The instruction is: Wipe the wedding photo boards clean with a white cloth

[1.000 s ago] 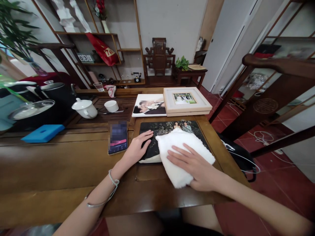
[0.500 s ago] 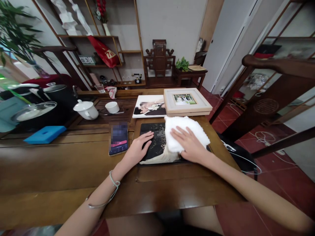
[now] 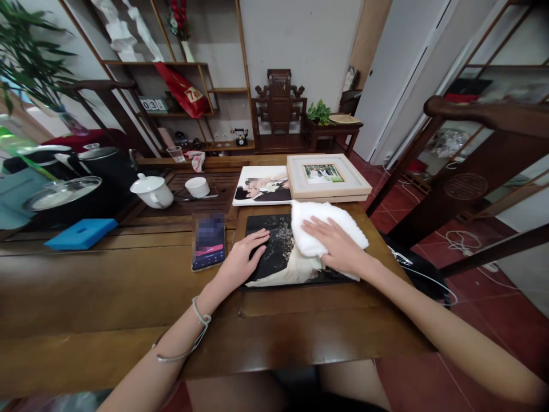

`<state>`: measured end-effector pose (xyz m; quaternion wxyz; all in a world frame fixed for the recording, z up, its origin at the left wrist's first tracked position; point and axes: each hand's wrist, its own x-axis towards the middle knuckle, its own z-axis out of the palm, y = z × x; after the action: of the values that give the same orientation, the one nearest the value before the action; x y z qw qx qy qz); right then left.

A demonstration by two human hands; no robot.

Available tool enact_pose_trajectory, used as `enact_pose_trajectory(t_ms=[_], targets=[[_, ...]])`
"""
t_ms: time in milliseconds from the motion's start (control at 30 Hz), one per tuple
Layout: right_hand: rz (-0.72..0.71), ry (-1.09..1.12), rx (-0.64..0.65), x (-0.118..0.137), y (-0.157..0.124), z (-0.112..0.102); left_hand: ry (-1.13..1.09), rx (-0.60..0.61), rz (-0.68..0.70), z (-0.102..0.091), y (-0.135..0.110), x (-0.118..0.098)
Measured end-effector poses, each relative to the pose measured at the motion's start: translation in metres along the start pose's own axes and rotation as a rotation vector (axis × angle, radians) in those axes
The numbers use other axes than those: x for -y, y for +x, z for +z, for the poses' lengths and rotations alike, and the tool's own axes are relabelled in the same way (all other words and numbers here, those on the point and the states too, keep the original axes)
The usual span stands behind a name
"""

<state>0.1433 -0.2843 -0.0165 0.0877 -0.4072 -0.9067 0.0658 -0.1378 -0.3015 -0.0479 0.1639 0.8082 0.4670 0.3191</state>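
Observation:
A large dark photo print [image 3: 278,260] lies flat on the wooden table [image 3: 107,286] in front of me. My right hand [image 3: 337,243] presses flat, fingers stretched out, on a folded white cloth [image 3: 328,220] that covers the print's far right part. My left hand [image 3: 243,258] rests on the print's left edge with its fingers spread and lying flat, holding nothing. A phone [image 3: 208,240] with a lit screen lies just left of that hand.
Behind the print lie an unframed photo [image 3: 262,186] and a white-framed picture [image 3: 326,175]. A white teapot [image 3: 151,190], a small cup [image 3: 199,186], a blue sponge [image 3: 81,233] and dark pots [image 3: 64,189] stand at the left. A wooden chair [image 3: 480,149] and cables are at the right.
My right hand has slid the white cloth from the print's near right corner up to its far right part. My left hand has stayed on the print's left edge.

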Motion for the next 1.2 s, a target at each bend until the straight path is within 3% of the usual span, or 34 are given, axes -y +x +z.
enact_pose_trajectory(t_ms=[133, 267, 333, 433, 533, 600, 767, 833, 900, 1067, 1133, 1200], targets=[[0.198, -0.124, -0.064, -0.014, -0.016, 0.003, -0.016, -0.003, -0.01, 0.0, 0.0, -0.001], [0.307, -0.235, -0.069, 0.018, -0.046, 0.009, -0.016, -0.01, -0.008, 0.001, -0.001, -0.001], [0.253, -0.227, -0.019, 0.045, -0.057, 0.012, -0.01, -0.011, -0.003, 0.001, 0.0, -0.001], [0.051, -0.158, 0.065, 0.083, -0.062, 0.014, -0.002, -0.014, 0.0, 0.002, 0.0, 0.0], [-0.123, -0.091, 0.099, 0.097, -0.045, 0.015, -0.002, -0.011, 0.001, 0.002, 0.0, 0.0], [-0.134, -0.079, 0.104, 0.09, -0.024, 0.014, -0.005, -0.005, 0.006, 0.001, 0.0, 0.0], [0.094, -0.165, 0.052, 0.06, 0.029, 0.01, -0.018, -0.021, -0.002, 0.002, 0.001, 0.001], [0.172, -0.224, 0.037, 0.067, 0.037, 0.012, -0.036, -0.023, -0.008, 0.002, 0.002, 0.002], [0.182, -0.282, 0.026, 0.09, 0.037, 0.018, -0.059, -0.02, -0.017, 0.001, 0.002, 0.003], [-0.081, -0.311, -0.019, 0.17, 0.01, 0.04, -0.148, -0.019, -0.032, -0.002, 0.003, 0.008], [-0.235, -0.281, -0.051, 0.187, -0.002, 0.044, -0.192, -0.02, -0.028, -0.004, 0.003, 0.009], [-0.364, -0.249, -0.078, 0.189, -0.01, 0.043, -0.224, -0.031, -0.029, -0.004, 0.003, 0.009]])
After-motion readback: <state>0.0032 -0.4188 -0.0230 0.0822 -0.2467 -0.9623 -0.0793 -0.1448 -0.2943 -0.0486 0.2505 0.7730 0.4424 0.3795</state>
